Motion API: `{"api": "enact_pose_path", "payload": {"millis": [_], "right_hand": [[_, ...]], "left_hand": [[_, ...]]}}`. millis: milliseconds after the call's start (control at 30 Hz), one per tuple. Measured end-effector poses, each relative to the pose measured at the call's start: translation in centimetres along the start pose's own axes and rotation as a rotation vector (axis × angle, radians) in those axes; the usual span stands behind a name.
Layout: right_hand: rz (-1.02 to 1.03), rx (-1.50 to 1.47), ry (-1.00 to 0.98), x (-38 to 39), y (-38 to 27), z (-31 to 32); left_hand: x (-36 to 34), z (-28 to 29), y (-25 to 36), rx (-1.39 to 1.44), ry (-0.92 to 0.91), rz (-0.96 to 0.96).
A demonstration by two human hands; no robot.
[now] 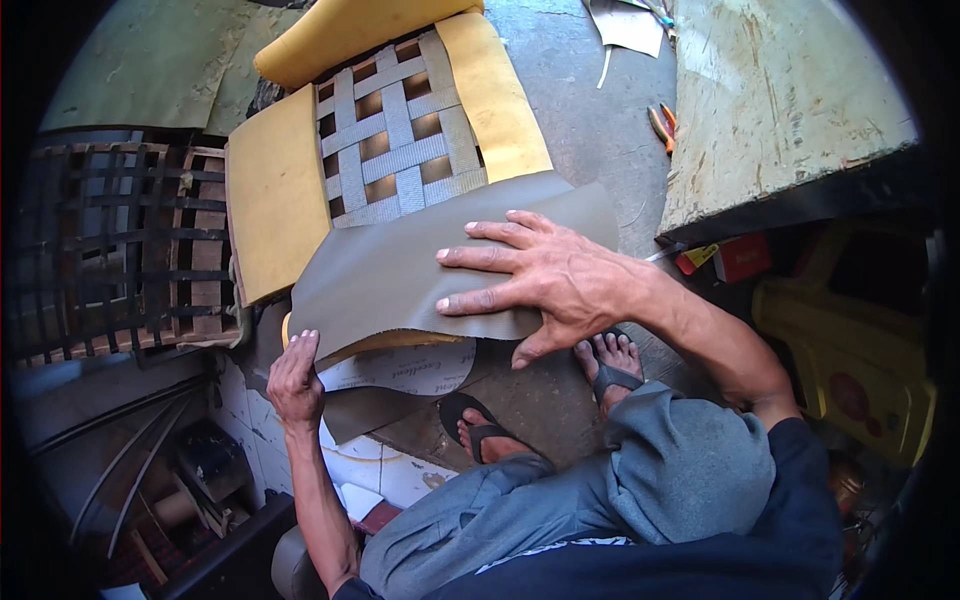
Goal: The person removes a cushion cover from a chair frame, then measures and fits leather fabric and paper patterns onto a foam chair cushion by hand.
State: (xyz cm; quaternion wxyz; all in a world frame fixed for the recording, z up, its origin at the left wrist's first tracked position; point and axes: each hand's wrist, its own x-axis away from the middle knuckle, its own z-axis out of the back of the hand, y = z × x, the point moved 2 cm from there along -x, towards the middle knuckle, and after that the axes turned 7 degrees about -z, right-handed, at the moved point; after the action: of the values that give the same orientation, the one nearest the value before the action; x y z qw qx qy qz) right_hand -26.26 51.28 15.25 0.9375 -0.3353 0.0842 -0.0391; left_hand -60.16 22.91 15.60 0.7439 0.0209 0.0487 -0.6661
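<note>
My right hand [525, 280] lies spread on a grey-brown sheet [390, 260] draped over the near end of a seat frame padded with yellow foam [275, 190] and woven with webbing [385, 135]. My left hand [298, 385] has curled fingers holding the sheet's lower left edge. Below the sheet hangs a printed pale backing [410, 365], with more dark material under it. Both my feet, in flip-flops [470, 425], rest near it.
A second frame with black webbing [120, 250] is at left. A worn board [780, 110] stands at right, with orange-handled pliers [662, 130] on the floor beside it. Rods [130, 460] lie lower left; a yellow plastic object [840, 370] sits lower right.
</note>
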Motion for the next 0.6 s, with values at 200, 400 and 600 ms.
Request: {"api": "enact_pose_path", "payload": {"millis": [200, 400, 600], "right_hand": [[-0.024, 0.056, 0.07, 1.6, -1.1, -0.7], [-0.316, -0.699, 0.235, 3.1, 2.0, 0.0], [-0.322, -0.248, 0.364, 7.8, 1.3, -4.2]], "left_hand": [[-9.8, 9.4, 3.4, 0.44, -0.611, 0.059], [-23.7, 4.4, 13.8, 0.833, -0.547, -0.139], [-24.6, -1.0, 19.8, 0.808, -0.849, -0.389]]}}
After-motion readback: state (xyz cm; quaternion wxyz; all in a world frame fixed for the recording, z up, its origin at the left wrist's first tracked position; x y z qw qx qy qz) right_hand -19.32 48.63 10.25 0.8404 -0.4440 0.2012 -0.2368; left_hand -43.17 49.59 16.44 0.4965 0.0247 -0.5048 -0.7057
